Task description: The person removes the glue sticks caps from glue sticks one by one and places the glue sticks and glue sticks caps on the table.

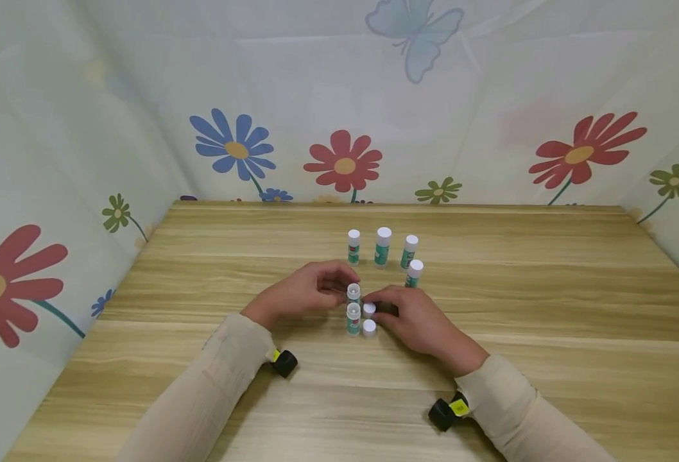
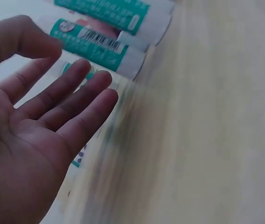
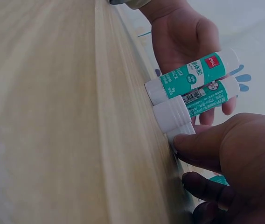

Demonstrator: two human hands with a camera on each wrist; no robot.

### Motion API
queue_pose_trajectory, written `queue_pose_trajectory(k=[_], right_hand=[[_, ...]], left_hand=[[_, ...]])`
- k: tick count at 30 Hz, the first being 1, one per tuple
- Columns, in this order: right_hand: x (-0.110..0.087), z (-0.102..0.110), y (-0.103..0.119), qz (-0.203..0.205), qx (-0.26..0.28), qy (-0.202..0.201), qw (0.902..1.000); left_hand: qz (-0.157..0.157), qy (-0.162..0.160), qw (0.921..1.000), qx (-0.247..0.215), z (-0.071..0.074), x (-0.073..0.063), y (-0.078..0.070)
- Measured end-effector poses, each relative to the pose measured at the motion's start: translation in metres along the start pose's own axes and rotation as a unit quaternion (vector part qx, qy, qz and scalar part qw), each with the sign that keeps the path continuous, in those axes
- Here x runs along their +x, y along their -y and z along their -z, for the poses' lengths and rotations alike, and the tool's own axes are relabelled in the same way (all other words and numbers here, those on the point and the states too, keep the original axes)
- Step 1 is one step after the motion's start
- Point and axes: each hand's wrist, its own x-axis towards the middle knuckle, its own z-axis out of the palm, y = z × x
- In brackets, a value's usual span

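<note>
Two uncapped glue sticks, a front one [image 1: 353, 323] and a rear one [image 1: 353, 290], stand upright on the table with green labels. Just to their right sit two white caps, one in front [image 1: 369, 328] and one behind [image 1: 368, 311]. My right hand [image 1: 420, 321] pinches the rear cap, its thumb [image 3: 193, 144] on the near side; the index fingertip is hidden in the right wrist view. My left hand [image 1: 307, 292] is beside the rear glue stick on its left, fingers loosely bent with nothing held. Its palm [image 2: 30, 140] shows in the left wrist view.
Several capped glue sticks stand upright farther back: a left one [image 1: 353, 249], a middle one [image 1: 382, 247], a right one [image 1: 409, 251] and a nearer one [image 1: 414, 273] close behind my right hand. A flowered cloth [image 1: 466, 147] hangs behind the wooden table [image 1: 536, 289].
</note>
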Motion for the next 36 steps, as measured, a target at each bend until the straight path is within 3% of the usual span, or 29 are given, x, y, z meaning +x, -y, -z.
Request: queue_pose_trajectory(k=[8,13,18,24,36], right_hand=[[-0.001,0.001,0.000,-0.004,-0.001,0.000,1.0000],[-0.001,0.000,-0.001,-0.009,0.002,0.001,1.0000],[-0.002,0.000,-0.001,-0.003,0.003,-0.004,1.0000],[0.000,0.000,0.000,-0.007,0.002,-0.001,1.0000],[-0.001,0.000,0.001,-0.013,0.006,0.004,0.9999]], left_hand=[[0.004,-0.075,0.9972,-0.001,0.012,0.003,-0.001],[0.031,-0.152,0.9878,-0.009,0.013,0.009,-0.001],[0.026,-0.193,0.9806,-0.022,0.012,0.017,0.002],[0.032,-0.206,0.9774,-0.033,0.015,0.027,0.005],[0.049,-0.184,0.9799,-0.059,0.014,0.051,0.014]])
